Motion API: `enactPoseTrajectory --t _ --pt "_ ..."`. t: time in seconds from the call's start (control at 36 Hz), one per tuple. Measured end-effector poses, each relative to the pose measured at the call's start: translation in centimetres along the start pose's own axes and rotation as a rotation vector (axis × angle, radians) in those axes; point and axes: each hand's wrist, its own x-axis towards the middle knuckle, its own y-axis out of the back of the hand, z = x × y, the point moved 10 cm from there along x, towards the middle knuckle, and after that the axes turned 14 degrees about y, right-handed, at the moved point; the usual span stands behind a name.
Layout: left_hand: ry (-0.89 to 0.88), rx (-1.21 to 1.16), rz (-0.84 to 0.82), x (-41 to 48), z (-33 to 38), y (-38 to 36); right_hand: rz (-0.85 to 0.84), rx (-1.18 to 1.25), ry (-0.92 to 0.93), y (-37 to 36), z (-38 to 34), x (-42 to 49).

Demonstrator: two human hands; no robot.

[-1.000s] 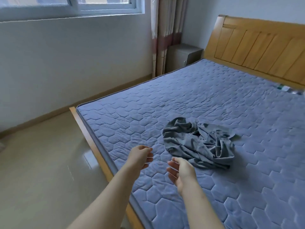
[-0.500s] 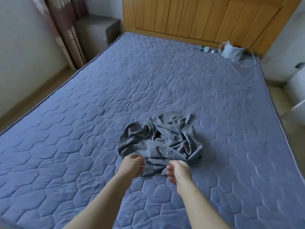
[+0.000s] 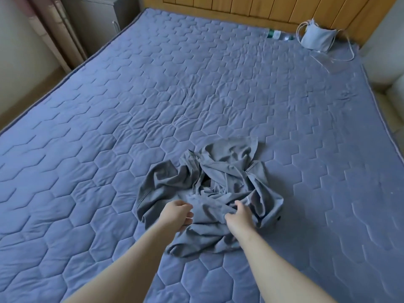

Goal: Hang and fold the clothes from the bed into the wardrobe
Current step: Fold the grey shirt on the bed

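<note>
Your bed (image 3: 109,149) fills most of the view, its blue quilted cover running up to a wooden headboard (image 3: 262,9). A nightstand (image 3: 100,16) stands at the far left corner, beside a curtain (image 3: 54,33). The crumpled grey garment (image 3: 218,182) lies on the cover near you, roughly mid-width. A small grey bag (image 3: 317,39) sits against the headboard, with a bottle (image 3: 277,35) beside it. Your right hand (image 3: 239,216) has its fingers curled into a fold of the garment. Your left hand (image 3: 177,214) is over the cloth's near left edge, fingers loosely curled; you cannot tell whether it has any cloth.
</note>
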Motion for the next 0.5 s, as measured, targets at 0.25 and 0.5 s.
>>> enactPoseTrajectory --t 0.25,0.5 --pt "0.039 0.064 0.075 2.5 -1.6 0.1 -0.141 -0.092 -0.046 -1.1 3.0 0.1" --pt "-0.203 0.436 0.235 -2.5 -0.6 -2.9 -0.149 0.3 -0.109 2.7 1.0 -5.0"
